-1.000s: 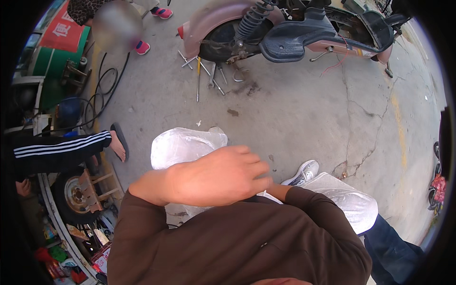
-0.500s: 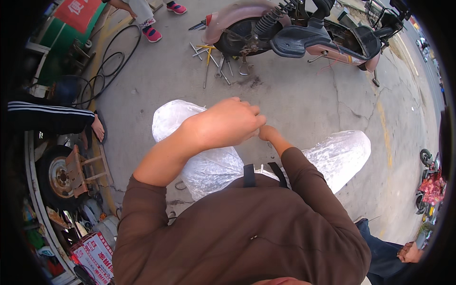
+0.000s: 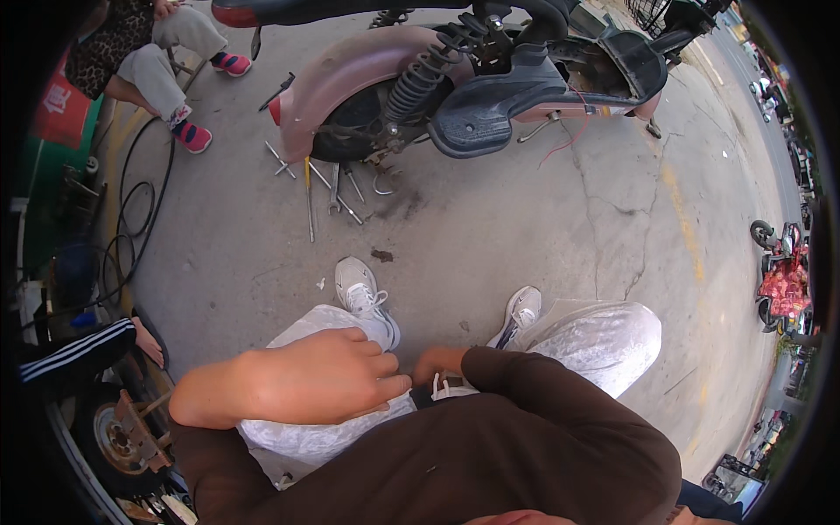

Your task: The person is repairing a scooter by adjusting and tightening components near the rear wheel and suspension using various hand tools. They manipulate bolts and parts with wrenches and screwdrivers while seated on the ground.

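Observation:
My left hand (image 3: pixel 337 374) is over my lap with its fingers curled and pressed together. Whatever it may hold is hidden beneath the fingers. Just to its right, my right hand (image 3: pixel 437 360) is bent in at my waist, fingers curled inward and partly out of sight. It is beside the white drawstring (image 3: pixel 440 382) of my white trousers (image 3: pixel 604 348). A small gap separates the two hands. In front of me stands a pink and black electric scooter (image 3: pixel 472 127), its rear wheel toward the left.
Several hand tools, among them a wrench (image 3: pixel 334 188) and a yellow-handled tool (image 3: pixel 309 201), lie beside the rear wheel. A black hose (image 3: pixel 156 210) loops on the left. Nearby are a seated person's leg (image 3: pixel 149 79), a striped sleeve or trouser leg (image 3: pixel 83 350) and a tyred wheel (image 3: pixel 109 437).
My hands have come down toward my waist and moved slightly apart. The view has tilted, so my shoes now show and the scooter appears larger and further left.

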Demonstrator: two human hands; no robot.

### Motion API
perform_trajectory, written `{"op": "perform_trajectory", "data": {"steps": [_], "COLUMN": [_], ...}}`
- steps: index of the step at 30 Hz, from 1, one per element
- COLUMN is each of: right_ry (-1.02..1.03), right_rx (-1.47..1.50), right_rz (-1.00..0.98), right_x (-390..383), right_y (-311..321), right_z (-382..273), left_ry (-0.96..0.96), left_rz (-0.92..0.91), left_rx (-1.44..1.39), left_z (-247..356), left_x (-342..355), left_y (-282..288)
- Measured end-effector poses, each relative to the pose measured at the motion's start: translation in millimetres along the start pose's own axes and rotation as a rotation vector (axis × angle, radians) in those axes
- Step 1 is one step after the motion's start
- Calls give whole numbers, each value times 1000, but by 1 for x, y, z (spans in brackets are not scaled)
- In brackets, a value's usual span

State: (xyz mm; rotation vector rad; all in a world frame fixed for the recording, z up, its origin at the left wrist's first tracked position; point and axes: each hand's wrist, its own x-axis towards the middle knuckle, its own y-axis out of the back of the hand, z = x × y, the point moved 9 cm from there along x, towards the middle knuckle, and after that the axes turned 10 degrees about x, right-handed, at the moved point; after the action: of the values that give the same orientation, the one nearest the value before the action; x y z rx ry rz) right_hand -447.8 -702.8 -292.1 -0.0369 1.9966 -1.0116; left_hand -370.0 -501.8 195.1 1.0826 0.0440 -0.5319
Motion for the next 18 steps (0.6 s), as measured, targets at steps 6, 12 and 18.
{"op": "perform_trajectory", "data": {"steps": [6,12,18], "right_ry": [133,157,311], "right_rx": [-55,-79,32], "right_rz": [8,56,340], "right_x": [-10,-44,-132], "right_y": [35,54,147], "right_z": [-38,-40,-39], "left_ry": [-217,-304,-359], "left_rz": [99,-149,-90], "left_rx": [-297,-604,-468], "left_z": [-107,-148,-141], "left_x": [63,97,114], "left_y": [-18,-62,-71]}}
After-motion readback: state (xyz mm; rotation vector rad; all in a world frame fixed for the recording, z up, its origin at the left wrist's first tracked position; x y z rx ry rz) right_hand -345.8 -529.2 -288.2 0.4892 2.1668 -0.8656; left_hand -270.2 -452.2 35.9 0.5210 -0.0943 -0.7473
